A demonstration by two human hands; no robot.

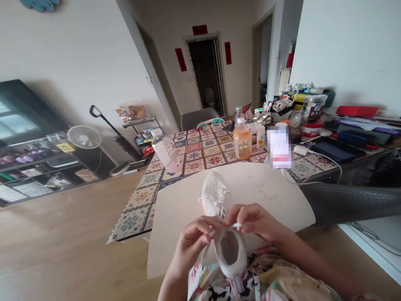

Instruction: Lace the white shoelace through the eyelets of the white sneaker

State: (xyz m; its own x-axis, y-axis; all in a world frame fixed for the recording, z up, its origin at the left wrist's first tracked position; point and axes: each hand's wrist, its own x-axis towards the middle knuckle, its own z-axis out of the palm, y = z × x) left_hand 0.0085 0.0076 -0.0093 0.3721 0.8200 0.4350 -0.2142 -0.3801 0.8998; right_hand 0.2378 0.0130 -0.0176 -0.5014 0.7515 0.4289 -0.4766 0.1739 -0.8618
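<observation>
White lace in two hands, one shoe

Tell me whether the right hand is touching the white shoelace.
Touching. The head view shows the right hand pinching the white shoelace between thumb and finger, near the opening of the white sneaker.
</observation>
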